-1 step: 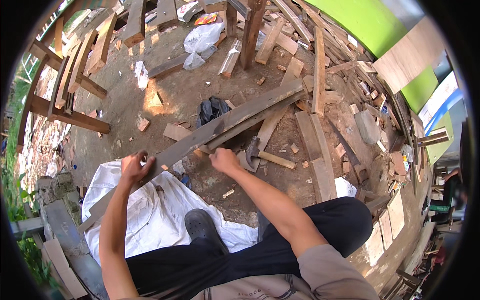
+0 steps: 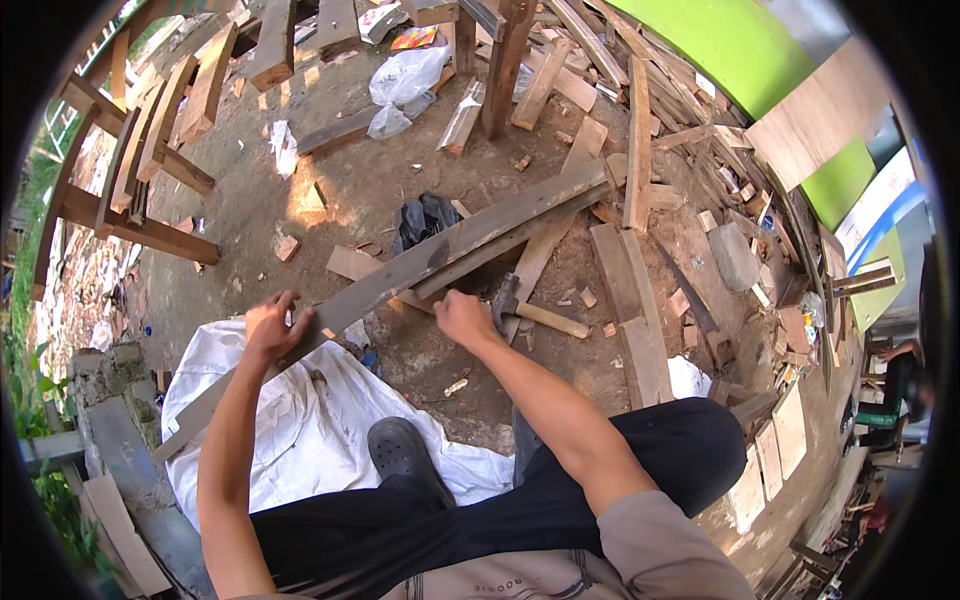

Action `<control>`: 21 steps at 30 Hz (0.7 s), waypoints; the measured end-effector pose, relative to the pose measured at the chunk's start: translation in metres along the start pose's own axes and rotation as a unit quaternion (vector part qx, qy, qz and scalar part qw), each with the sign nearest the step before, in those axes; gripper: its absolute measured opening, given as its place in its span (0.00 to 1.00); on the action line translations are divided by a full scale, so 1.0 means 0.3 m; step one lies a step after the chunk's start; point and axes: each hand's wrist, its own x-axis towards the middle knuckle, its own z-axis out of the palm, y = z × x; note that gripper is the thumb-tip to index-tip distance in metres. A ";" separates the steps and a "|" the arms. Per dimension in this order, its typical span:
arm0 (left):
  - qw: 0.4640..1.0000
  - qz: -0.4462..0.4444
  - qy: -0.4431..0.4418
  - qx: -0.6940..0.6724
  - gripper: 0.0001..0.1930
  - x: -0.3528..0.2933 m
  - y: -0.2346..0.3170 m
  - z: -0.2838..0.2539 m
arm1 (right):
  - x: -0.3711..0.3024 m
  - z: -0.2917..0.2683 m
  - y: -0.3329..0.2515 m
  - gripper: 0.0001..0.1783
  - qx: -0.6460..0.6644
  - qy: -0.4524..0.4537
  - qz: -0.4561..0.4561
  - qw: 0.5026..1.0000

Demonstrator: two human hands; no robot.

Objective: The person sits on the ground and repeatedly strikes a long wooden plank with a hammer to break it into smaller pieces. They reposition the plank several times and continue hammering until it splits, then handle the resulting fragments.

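A long grey-brown wooden plank (image 2: 385, 280) runs diagonally in front of me, from the lower left to the upper right. Over its near-left part, my left hand (image 2: 270, 328) grips the edge, thumb lying on the wood. My right hand (image 2: 465, 318) is closed just off the plank's near side; what it holds, if anything, is hidden. Right beside that hand lies a claw hammer (image 2: 548, 318) with a dark metal head and a pale wooden handle. Another board (image 2: 500, 248) rests under or against the plank's right half.
A white sheet (image 2: 300, 420) spreads under the plank's left end, by my dark clog (image 2: 405, 455). A handsaw blade (image 2: 690, 290) lies to the right among boards and scraps. Beyond the plank are a black plastic bag (image 2: 425, 218) and a wooden post (image 2: 503, 80). Concrete blocks (image 2: 130, 430) stand left.
My right hand has shifted slightly right and away from the plank, closer to the hammer head. The left hand stays on the plank with its fingers slightly moved.
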 end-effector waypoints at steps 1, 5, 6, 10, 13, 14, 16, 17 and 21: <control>1.000 0.020 0.017 0.003 0.24 0.025 0.024 0.019 | -0.004 -0.034 0.065 0.16 -0.018 0.047 -0.018 0.999; 0.997 0.061 0.010 0.048 0.38 0.162 0.263 0.079 | -0.042 -0.176 0.342 0.21 -0.213 0.148 0.038 0.965; 0.995 0.067 -0.017 0.071 0.44 0.185 0.314 0.107 | -0.072 -0.211 0.389 0.26 -0.251 0.138 0.092 0.954; 0.992 0.021 -0.092 0.086 0.53 0.237 0.466 0.212 | -0.180 -0.264 0.565 0.27 -0.268 0.084 0.121 0.952; 0.989 0.003 -0.100 0.113 0.50 0.269 0.462 0.263 | -0.188 -0.266 0.576 0.27 -0.287 0.070 0.117 0.948; 0.989 0.007 -0.091 0.120 0.49 0.281 0.446 0.290 | -0.174 -0.260 0.569 0.27 -0.296 0.068 0.113 0.946; 0.987 0.012 -0.080 0.136 0.46 0.293 0.415 0.329 | -0.150 -0.248 0.565 0.27 -0.290 0.069 0.089 0.950; 0.988 0.016 -0.088 0.127 0.45 0.300 0.412 0.323 | -0.137 -0.246 0.558 0.26 -0.287 0.071 0.079 0.952; 0.987 0.046 -0.129 0.090 0.43 0.310 0.414 0.271 | -0.080 -0.223 0.527 0.27 -0.252 0.055 0.056 0.965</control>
